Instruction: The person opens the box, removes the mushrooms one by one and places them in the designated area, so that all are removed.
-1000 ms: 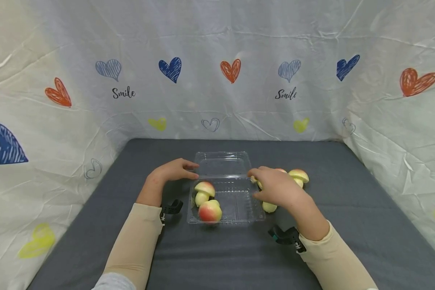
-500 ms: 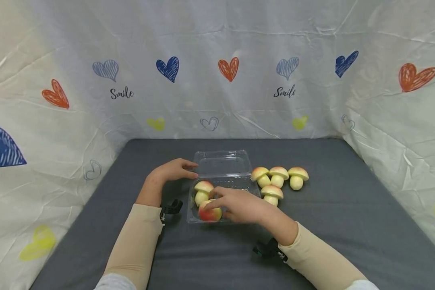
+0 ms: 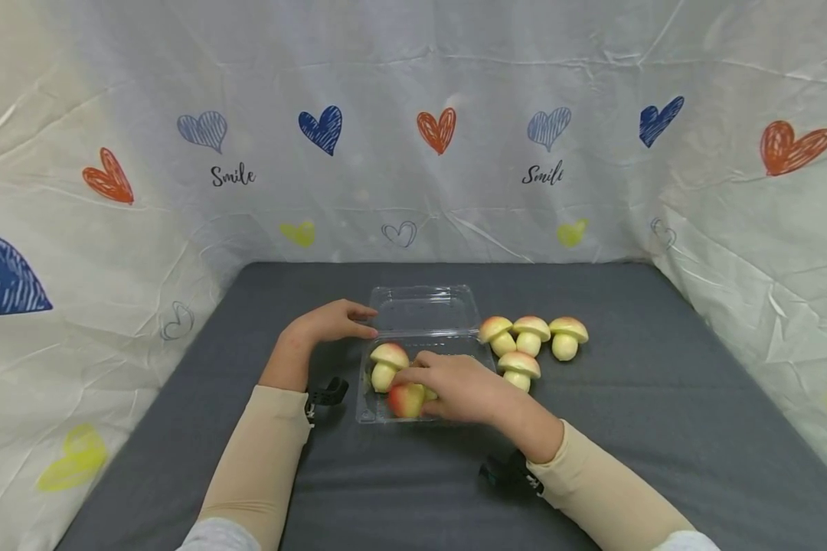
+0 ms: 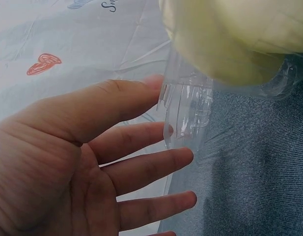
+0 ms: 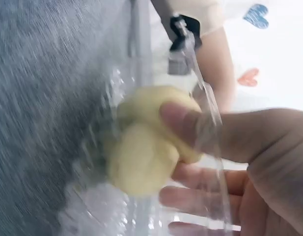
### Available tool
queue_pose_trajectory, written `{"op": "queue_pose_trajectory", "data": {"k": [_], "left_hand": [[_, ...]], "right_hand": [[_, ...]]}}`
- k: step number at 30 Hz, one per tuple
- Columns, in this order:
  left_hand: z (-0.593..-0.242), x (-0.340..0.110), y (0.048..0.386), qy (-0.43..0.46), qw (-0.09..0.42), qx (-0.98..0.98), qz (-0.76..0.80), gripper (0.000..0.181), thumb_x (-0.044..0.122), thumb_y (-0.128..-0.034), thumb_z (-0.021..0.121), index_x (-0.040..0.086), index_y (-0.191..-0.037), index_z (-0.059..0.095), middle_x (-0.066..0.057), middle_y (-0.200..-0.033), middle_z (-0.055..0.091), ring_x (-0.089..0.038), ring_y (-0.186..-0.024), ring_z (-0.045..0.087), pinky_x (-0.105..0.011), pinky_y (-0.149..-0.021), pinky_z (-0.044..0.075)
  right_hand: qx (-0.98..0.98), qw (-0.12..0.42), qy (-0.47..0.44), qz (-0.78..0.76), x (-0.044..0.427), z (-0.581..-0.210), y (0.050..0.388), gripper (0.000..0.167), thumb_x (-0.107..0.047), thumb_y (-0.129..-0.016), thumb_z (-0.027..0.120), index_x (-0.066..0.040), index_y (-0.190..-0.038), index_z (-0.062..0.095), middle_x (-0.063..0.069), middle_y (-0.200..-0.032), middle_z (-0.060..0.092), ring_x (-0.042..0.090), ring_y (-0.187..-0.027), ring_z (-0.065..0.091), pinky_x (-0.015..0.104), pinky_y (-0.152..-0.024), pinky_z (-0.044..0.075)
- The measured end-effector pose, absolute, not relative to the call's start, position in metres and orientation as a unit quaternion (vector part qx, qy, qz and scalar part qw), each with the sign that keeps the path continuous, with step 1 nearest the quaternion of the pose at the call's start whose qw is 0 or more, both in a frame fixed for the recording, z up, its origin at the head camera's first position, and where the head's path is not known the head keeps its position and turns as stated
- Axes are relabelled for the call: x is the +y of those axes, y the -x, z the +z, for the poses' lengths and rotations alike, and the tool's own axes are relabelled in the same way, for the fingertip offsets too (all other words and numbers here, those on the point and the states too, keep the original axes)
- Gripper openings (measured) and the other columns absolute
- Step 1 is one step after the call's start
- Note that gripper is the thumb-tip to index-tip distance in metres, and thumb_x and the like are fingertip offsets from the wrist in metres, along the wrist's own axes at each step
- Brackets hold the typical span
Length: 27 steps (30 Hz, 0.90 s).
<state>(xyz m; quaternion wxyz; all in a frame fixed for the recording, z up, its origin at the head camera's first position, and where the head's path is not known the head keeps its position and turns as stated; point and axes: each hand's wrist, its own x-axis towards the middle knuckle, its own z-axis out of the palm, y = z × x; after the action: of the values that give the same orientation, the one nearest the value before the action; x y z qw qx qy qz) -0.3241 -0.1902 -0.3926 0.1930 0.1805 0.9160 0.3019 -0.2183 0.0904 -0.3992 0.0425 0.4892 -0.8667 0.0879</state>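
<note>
My right hand (image 3: 465, 389) reaches into a clear plastic clamshell box (image 3: 368, 409) and grips a toy mushroom (image 3: 404, 401) with a red-and-yellow cap. In the right wrist view the thumb presses on the pale yellow mushroom (image 5: 141, 160), with fingers on its other side. A second mushroom (image 3: 383, 375) lies behind it in the box's left part. My left hand (image 3: 325, 323) is at the box's left side near the hinge. In the left wrist view its fingers are spread and nearly straight, and the thumb tip touches the clear plastic edge (image 4: 190, 108).
Several more mushrooms (image 3: 530, 334) stand on the dark grey cloth (image 3: 386, 490) just right of the box. The box's lid (image 3: 423, 310) lies folded back, away from me. A white curtain (image 3: 379, 76) with printed hearts encloses the table's back and sides.
My right hand has moved left from the mushrooms outside into the box and taken hold of the front mushroom, which has turned and shifted slightly right. The left hand has stayed put.
</note>
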Motion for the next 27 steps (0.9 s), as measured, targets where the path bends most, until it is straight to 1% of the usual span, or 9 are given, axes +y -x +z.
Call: {"op": "queue_pose_trajectory", "data": {"k": [4,7,9,11,14,18,22,24,27], "left_hand": [[-0.395,-0.191,0.323,-0.181,0.194,0.915,0.303,0.065,0.037,-0.1002,0.069,0.008,-0.155,0.048,-0.017,-0.156,0.046,-0.039,-0.142,0.042,-0.057,-0.112,0.041],[-0.396,-0.191,0.324,-0.182,0.194,0.914,0.306,0.066,0.036,-0.0999,0.07,0.007,-0.155,0.048,-0.017,-0.156,0.046,-0.039,-0.142,0.043,-0.056,-0.112,0.041],[-0.396,-0.191,0.324,-0.183,0.193,0.914,0.308,0.066,0.036,-0.0996,0.07,0.007,-0.155,0.048,-0.017,-0.156,0.045,-0.039,-0.143,0.042,-0.056,-0.112,0.041],[-0.395,-0.191,0.325,-0.182,0.191,0.914,0.308,0.067,0.037,-0.0993,0.07,0.007,-0.155,0.048,-0.017,-0.156,0.046,-0.039,-0.143,0.042,-0.056,-0.112,0.041],[-0.394,-0.19,0.326,-0.181,0.189,0.915,0.307,0.067,0.037,-0.0992,0.07,0.008,-0.155,0.048,-0.017,-0.156,0.046,-0.039,-0.142,0.042,-0.057,-0.112,0.041],[-0.393,-0.19,0.326,-0.181,0.192,0.915,0.306,0.067,0.038,-0.0992,0.07,0.008,-0.155,0.048,-0.016,-0.157,0.045,-0.039,-0.143,0.042,-0.056,-0.113,0.04],[-0.393,-0.19,0.326,-0.184,0.192,0.914,0.305,0.067,0.038,-0.0991,0.07,0.008,-0.155,0.048,-0.016,-0.157,0.045,-0.039,-0.143,0.042,-0.056,-0.113,0.04],[-0.394,-0.19,0.326,-0.185,0.191,0.914,0.305,0.066,0.038,-0.0994,0.07,0.008,-0.155,0.048,-0.016,-0.157,0.045,-0.039,-0.143,0.042,-0.056,-0.113,0.04],[-0.395,-0.19,0.326,-0.186,0.19,0.914,0.308,0.065,0.036,-0.1,0.069,0.008,-0.155,0.048,-0.017,-0.156,0.045,-0.039,-0.143,0.042,-0.057,-0.113,0.04]], "right_hand": [[-0.882,0.021,-0.461,0.095,0.099,-0.391,0.22,0.051,-0.041,-0.094,0.076,-0.021,-0.138,0.061,-0.002,-0.1,0.056,0.008,-0.065,0.049,0.026,-0.057,0.048],[-0.898,-0.002,-0.426,0.113,0.109,-0.38,0.22,0.052,-0.045,-0.099,0.069,-0.02,-0.143,0.057,-0.001,-0.111,0.061,0.009,-0.076,0.056,0.028,-0.065,0.051],[-0.908,-0.014,-0.398,0.128,0.117,-0.369,0.22,0.055,-0.046,-0.1,0.067,-0.018,-0.145,0.056,0.001,-0.118,0.062,0.009,-0.084,0.059,0.03,-0.07,0.052],[-0.916,-0.022,-0.374,0.145,0.127,-0.36,0.221,0.055,-0.044,-0.1,0.066,-0.015,-0.145,0.055,0.001,-0.12,0.063,0.01,-0.087,0.059,0.031,-0.071,0.052],[-0.921,-0.025,-0.351,0.168,0.144,-0.347,0.223,0.05,-0.038,-0.101,0.067,-0.012,-0.142,0.057,-0.001,-0.113,0.064,0.009,-0.085,0.058,0.033,-0.071,0.051],[-0.926,-0.037,-0.319,0.197,0.169,-0.332,0.224,0.041,-0.032,-0.102,0.067,-0.01,-0.136,0.059,-0.003,-0.105,0.065,0.013,-0.086,0.058,0.037,-0.077,0.051],[-0.942,-0.066,-0.252,0.211,0.194,-0.321,0.224,0.043,-0.035,-0.103,0.064,-0.008,-0.136,0.058,0.003,-0.105,0.067,0.018,-0.089,0.062,0.041,-0.077,0.052],[-0.95,-0.083,-0.217,0.208,0.205,-0.318,0.224,0.047,-0.038,-0.104,0.063,-0.007,-0.138,0.057,0.005,-0.104,0.067,0.019,-0.085,0.063,0.041,-0.074,0.052],[-0.96,-0.103,-0.174,0.195,0.22,-0.314,0.226,0.051,-0.04,-0.103,0.062,-0.004,-0.138,0.058,0.012,-0.111,0.067,0.024,-0.089,0.063,0.044,-0.076,0.052]]}}
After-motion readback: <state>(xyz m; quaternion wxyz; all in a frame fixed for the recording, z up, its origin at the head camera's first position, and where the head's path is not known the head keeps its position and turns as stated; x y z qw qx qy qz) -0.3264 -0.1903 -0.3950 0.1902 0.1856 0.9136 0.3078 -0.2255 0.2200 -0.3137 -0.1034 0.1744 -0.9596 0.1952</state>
